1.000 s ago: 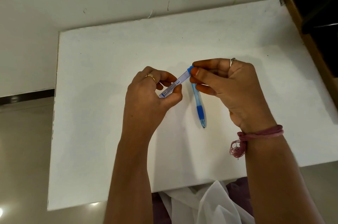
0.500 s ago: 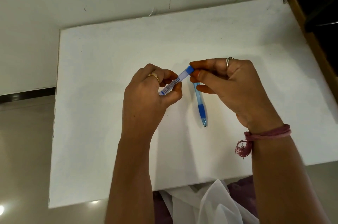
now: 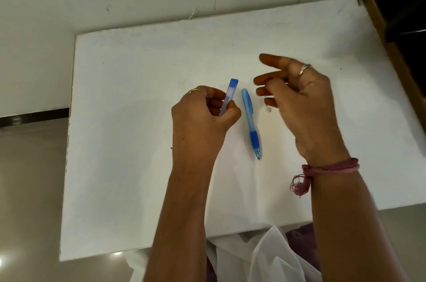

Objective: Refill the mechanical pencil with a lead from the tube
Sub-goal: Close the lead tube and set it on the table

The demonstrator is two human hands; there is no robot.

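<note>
The lead tube (image 3: 230, 92) is a slim clear stick with a blue cap at its far end. My left hand (image 3: 202, 125) is shut on its lower half and holds it almost upright above the white table (image 3: 138, 143). The light blue mechanical pencil (image 3: 250, 120) with a darker blue grip lies flat just right of the tube, tip toward me, touched by neither hand. My right hand (image 3: 304, 106) hovers to the right of the pencil with fingers spread and nothing visibly in it. A tiny pale piece (image 3: 268, 110) lies by its fingertips; I cannot tell what it is.
The table stands against a white wall. Dark wooden furniture (image 3: 403, 28) borders its right side. White and purple cloth (image 3: 265, 256) hangs at the near edge. Tiled floor lies to the left.
My right hand has let go of the tube's blue cap end and swung right, fingers spreading. My left hand has tilted the tube more upright. The pencil has stayed on the table.
</note>
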